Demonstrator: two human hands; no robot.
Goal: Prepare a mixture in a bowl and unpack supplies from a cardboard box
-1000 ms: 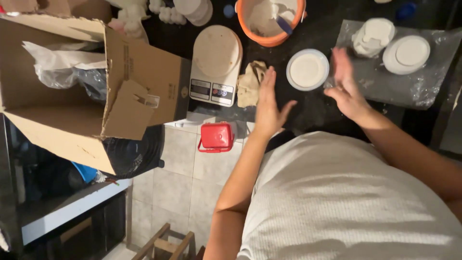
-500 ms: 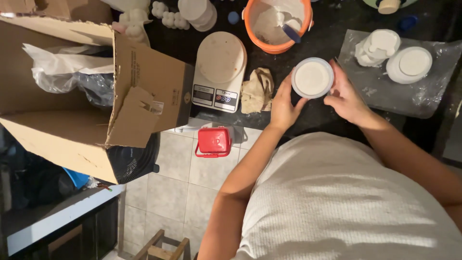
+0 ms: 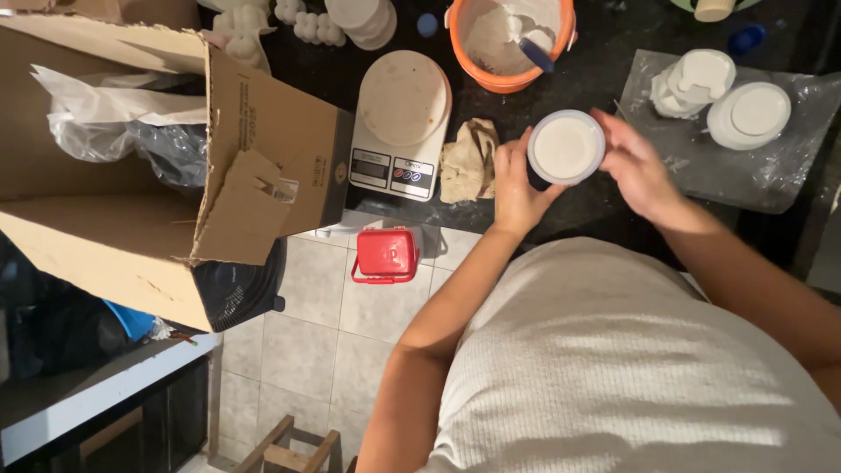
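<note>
A small round clear-rimmed mould filled with white plaster [image 3: 566, 146] sits over the dark counter [image 3: 587, 206]. My left hand [image 3: 515, 186] grips its left side with thumb and fingers. My right hand [image 3: 638, 166] wraps its right side, fingers curled along the rim. Both hands hold it between them, in front of my white shirt.
A white kitchen scale [image 3: 399, 123] and a crumpled beige rag [image 3: 469, 162] lie left of the mould. An orange bowl with white mix and a blue tool [image 3: 512, 39] stands behind. White cast pieces [image 3: 731, 96] rest on plastic film at right. An open cardboard box [image 3: 149, 149] fills the left; a red container [image 3: 387, 254] sits below.
A second ago both hands were open and apart beside the mould. They closed in and took hold of it; since then it has barely shifted.
</note>
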